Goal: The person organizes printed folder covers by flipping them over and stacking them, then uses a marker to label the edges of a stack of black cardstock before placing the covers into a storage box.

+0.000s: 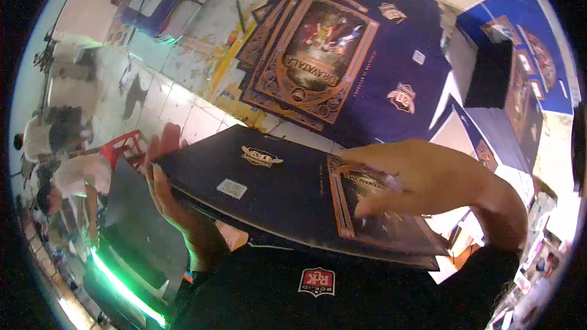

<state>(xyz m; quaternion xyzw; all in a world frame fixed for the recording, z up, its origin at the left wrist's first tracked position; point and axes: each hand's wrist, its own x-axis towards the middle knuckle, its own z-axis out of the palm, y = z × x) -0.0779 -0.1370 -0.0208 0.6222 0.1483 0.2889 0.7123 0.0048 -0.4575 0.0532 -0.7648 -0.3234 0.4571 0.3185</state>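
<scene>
Close to my body is a stack of dark blue printed covers (287, 168), tilted, with a gold emblem, a small white square and part of an ornate picture showing. My left hand (164, 186) braces the left edge of this stack, its fingers pointing up past the corner. Across the right end lies my right hand (416, 174), slightly blurred, its fingers and thumb over the picture panel. Just beyond, a larger pile of matching printed covers (391, 91) is spread out, with a gold-framed picture (327, 52) on the uppermost ones.
At the right stand a dark open box shape (492, 76) and a blue printed panel (520, 30). On the left, a person in a light shirt (82, 177) is beside a glowing green light strip (125, 290) and a red stool (122, 146). Another person (40, 137) is farther left.
</scene>
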